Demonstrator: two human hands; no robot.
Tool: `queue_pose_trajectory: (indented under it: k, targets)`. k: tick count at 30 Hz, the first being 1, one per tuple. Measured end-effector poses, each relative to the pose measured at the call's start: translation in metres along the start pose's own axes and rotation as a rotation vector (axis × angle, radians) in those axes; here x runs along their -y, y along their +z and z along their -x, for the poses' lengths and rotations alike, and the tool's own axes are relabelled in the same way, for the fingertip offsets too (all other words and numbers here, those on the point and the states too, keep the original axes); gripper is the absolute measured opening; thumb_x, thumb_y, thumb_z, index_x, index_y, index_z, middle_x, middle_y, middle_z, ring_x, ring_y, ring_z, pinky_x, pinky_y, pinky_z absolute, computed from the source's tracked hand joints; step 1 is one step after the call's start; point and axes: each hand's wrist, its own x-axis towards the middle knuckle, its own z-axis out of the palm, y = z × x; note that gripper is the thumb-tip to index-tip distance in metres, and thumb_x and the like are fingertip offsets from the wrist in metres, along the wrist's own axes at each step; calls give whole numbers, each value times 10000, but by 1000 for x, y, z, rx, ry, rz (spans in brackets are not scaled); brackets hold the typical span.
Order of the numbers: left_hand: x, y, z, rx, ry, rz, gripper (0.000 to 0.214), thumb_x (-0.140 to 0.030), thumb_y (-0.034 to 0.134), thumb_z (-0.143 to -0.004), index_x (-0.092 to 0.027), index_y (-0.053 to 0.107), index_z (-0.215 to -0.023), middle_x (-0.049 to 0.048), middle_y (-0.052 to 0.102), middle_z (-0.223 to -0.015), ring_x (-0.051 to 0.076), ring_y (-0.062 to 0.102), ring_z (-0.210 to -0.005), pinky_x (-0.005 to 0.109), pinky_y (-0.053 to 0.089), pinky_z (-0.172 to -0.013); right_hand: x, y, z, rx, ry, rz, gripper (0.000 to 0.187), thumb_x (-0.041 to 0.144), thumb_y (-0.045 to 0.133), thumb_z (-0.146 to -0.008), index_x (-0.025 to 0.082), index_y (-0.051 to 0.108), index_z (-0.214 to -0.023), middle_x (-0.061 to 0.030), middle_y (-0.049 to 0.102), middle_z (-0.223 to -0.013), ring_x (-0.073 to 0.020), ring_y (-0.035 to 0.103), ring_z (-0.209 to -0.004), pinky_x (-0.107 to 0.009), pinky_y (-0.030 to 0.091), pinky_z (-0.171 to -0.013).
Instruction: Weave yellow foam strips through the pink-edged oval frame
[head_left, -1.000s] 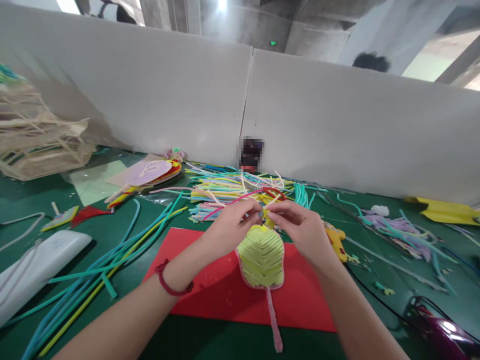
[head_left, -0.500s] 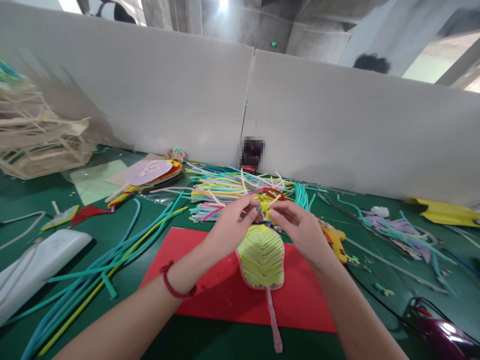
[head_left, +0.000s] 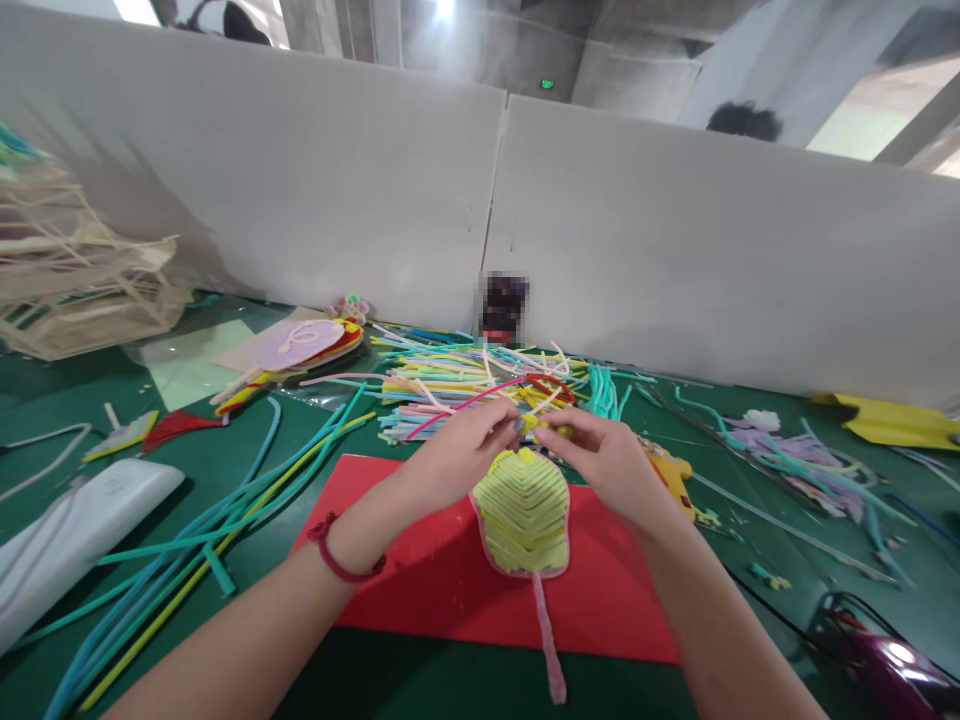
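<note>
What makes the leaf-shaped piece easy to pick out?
On the green table, find the red sheet. Against it shows the leaf-shaped piece: ribbed yellow-green with pink edging and one pink stem, unlike the plain loose strips beyond.

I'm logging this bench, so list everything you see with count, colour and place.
Leaf shape: one, lime and pink, centre
Small piece: one, yellow, between fingertips
Flat sheet: one, red, beneath hands
Pile of stems: many, mixed colours, behind hands
Loose stems: several, blue, teal, yellow, left
Stick frame: one, tan, far left
Fan shape: one, lilac, back left
Tassel: one, red, left
Bar: one, white, near left
Tool: one, yellow, right of hands
Scraps: several, lilac, right
Folded sheet: one, yellow, far right
Glossy object: one, purple, near right
Panels: two, white, back
Blurred object: one, dark, at panels
Table: one, green, below
Left hand: one, bare, on small piece
Right hand: one, bare, on small piece
</note>
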Motion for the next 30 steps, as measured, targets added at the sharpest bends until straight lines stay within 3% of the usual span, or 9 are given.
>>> queue_pose_trajectory:
  k: [4,15,21,26,30]
  targets:
    - [0,1,0,-12,-3,18,144,-216,351,-887,-175,489,-876,20,567,-823,129,514,-744,267,419,-675,4,-2,0,23,4,3,109,294,617,-709,194,657,-727,-39,702,-813,-178,636,-771,-311,495,-708]
    - [3,2,1,-48,140,-149,98,-174,434,-851,-176,529,-830,9,580,-807,127,521,-743,254,403,-660,-3,0,0,65,-18,65,190,356,594,-739,177,636,-783,-40,659,-744,-162,581,-682,-299,455,-630]
    - [2,3,1,-110,131,-84,100,-189,423,-863,-184,523,-866,12,585,-825,132,530,-771,256,410,-693,0,1,1,5,-57,30,158,335,579,-755,187,629,-776,-42,664,-773,-168,588,-718,-302,454,-652]
    - [0,1,0,-42,85,-22,203,-231,332,-902,-174,512,-828,12,563,-783,129,521,-739,250,401,-669,4,-1,3,50,-43,55,148,325,585,-753,188,638,-760,-34,667,-761,-160,585,-704,-294,450,-642]
    - [1,-1,0,-21,107,-47,163,-195,366,-883,-170,510,-810,10,560,-778,128,512,-738,245,387,-664,6,-1,3,96,-11,45,152,335,601,-737,189,643,-740,-21,662,-742,-153,574,-687,-288,444,-646]
